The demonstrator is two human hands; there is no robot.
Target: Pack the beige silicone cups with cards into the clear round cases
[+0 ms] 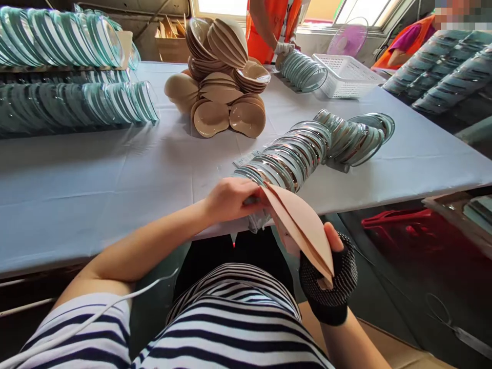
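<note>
A folded beige stick-on bra (302, 215), its cups closed face to face, is held in front of my body at the table's edge. My right hand (332, 269), in a dark fingerless glove with pale dots, grips its lower end. Bent fingers of my left hand (232, 200) close on its upper tip, with the fingertips partly hidden. Right behind the bra lies a long row of clear plastic shells (292, 154), and crumpled clear plastic (259, 220) shows below my left fingers.
Beige bras are stacked (229, 115) on the white-covered table (161, 169). More clear shells stand in rows at left (77, 105) and right (434, 72). A white basket (346, 77) sits near a co-worker in an orange vest (271, 25). A red bin (400, 225) is below, right.
</note>
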